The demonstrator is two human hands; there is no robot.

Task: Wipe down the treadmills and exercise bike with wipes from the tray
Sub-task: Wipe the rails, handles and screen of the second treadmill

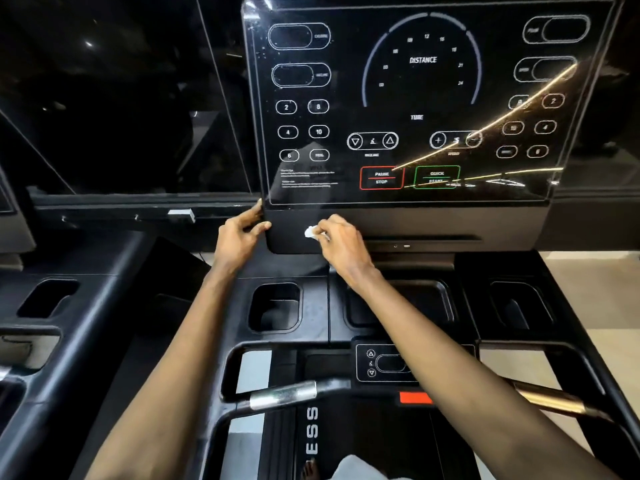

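A black treadmill console [415,109] with a glossy touch panel fills the upper middle of the head view. My right hand [341,242] pinches a small crumpled white wipe [310,232] and presses it against the matte black strip just below the panel. My left hand [239,233] grips the console's lower left corner, thumb in front and fingers round the edge. Both forearms reach up from the bottom of the frame.
Below the console lie cup holders [275,308], a small incline control pad [384,363], a metal-sensor handlebar [287,394] and a red safety tab [415,398]. A neighbouring treadmill's tray [48,299] sits at left. The belt [311,431] runs underneath.
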